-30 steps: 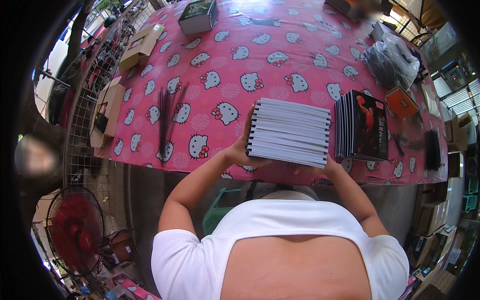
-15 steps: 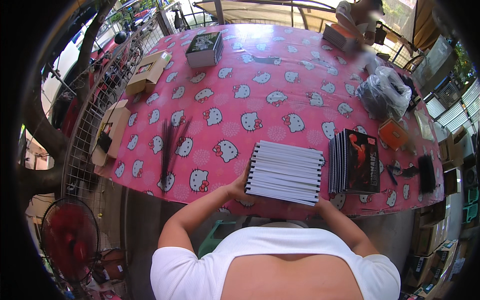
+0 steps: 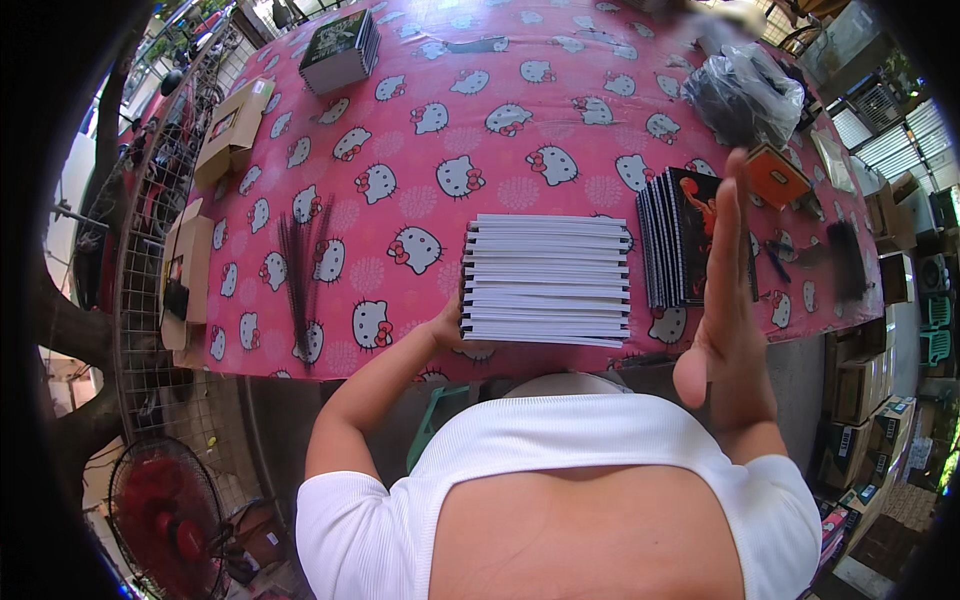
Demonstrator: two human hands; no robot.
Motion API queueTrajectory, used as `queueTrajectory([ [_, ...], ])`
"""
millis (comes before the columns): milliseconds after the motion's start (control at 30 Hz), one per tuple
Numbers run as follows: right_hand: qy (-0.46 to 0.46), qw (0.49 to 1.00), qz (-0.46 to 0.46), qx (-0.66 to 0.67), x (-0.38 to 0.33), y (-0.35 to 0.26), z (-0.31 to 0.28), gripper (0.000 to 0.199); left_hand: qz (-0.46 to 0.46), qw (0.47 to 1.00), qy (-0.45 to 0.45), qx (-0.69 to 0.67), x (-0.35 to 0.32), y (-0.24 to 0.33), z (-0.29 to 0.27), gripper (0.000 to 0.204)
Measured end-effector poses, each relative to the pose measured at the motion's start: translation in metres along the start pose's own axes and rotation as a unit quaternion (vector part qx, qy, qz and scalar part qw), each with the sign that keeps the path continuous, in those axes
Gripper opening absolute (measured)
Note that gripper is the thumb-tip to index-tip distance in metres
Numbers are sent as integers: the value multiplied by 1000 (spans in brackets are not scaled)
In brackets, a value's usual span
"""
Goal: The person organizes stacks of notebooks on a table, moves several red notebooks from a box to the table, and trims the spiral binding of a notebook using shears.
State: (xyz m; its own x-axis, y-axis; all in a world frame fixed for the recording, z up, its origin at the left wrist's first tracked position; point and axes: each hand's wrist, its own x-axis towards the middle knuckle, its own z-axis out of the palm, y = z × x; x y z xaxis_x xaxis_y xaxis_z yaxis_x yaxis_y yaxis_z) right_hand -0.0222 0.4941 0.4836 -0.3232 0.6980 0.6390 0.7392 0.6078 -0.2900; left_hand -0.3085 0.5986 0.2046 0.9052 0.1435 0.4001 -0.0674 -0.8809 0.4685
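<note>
A stack of white-edged spiral notebooks [image 3: 545,285] stands at the table's near edge, page edges toward me. My left hand [image 3: 450,322] grips its left end; the fingers are mostly hidden behind the stack. Off to the right, my right hand [image 3: 728,290] is raised above the table edge, apart from the stack, flat with straight fingers and nothing in it. Just behind it, partly covered by it, leans a row of black-covered spiral notebooks [image 3: 660,240] with a red figure on the front cover.
The pink cartoon-cat tablecloth [image 3: 400,205] carries black binding coils [image 3: 300,265] and open cardboard boxes [image 3: 228,135] at left. Dark-covered notebooks [image 3: 340,50] stand far left. At right are an orange box [image 3: 778,178], a plastic bag [image 3: 745,95] and a black bundle [image 3: 847,260].
My right hand has let go of the white-edged stack and risen to the right, opening flat. My left hand stays at the stack. The view has tilted lower; the far person is mostly out of it.
</note>
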Motion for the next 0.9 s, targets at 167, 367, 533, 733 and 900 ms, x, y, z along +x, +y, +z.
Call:
queueTrajectory([
  [167, -305, 940, 12, -150, 22, -15, 49, 119, -103, 969, 40, -220, 1, -7, 10, 99],
  [367, -54, 994, 65, 65, 1, 5, 57, 113, -140, 945, 97, -280, -22, -12, 23, 119],
  [533, 100, 892, 284, 336, -80, 30, 89, 118, -126, 953, 103, -254, -29, -14, 27, 131],
  [733, 41, 746, 430, 507, -108, 41, 119, 119, -19, 990, 111, -87, -15, -10, 7, 85],
  [900, -141, 736, 441, 494, -128, 50, 107, 131, -246, 901, 51, -354, -19, 12, 8, 64],
])
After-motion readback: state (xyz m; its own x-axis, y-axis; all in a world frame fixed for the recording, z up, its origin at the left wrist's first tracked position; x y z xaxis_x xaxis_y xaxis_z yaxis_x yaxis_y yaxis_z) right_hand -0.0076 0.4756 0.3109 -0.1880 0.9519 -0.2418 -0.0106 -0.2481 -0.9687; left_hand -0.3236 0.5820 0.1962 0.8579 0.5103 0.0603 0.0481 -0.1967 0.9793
